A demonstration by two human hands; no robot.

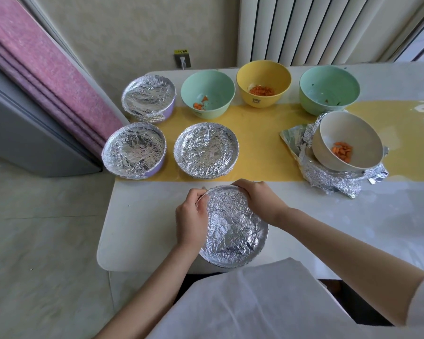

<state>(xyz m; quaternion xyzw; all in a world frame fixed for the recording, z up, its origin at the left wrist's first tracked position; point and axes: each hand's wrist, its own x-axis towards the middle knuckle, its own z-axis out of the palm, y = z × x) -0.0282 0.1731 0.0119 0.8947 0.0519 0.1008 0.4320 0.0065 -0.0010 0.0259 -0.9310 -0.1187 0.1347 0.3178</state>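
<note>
Foil sheet [234, 228]: crinkled silver, stretched over a round dish that is almost wholly hidden under it. It sits on the white table [142, 216] close to the near edge, straight in front of the person.
Left hand [192, 216]: at the far-left part of the rim, fingertips curled and pinching the edge of the foil sheet.
Right hand [260, 201]: at the far-right part of the rim, fingers curled over the edge and clamped on the foil sheet there.
Step in hand: to my eye, crimping the foil down around the rim; the far arc is being worked, and the near arc looks tucked.
Doing it well: fold the edge under the lip with the fingertips rather than tugging, since thin foil tears easily. Let one hand steady the dish while the other moves along the rim in short steps. Keep the top taut, and mind the table's near edge.
Covered bowls: three, farther away and to the left [206, 150] [134, 154] [148, 97], by the yellow runner [255, 143].
Open bowls: far row of a green bowl [207, 96], a yellow bowl [263, 83] and a second green bowl [328, 88]. At the right, a white bowl [346, 140] tilts on loose foil [333, 179] and holds carrot pieces [342, 150].
</note>
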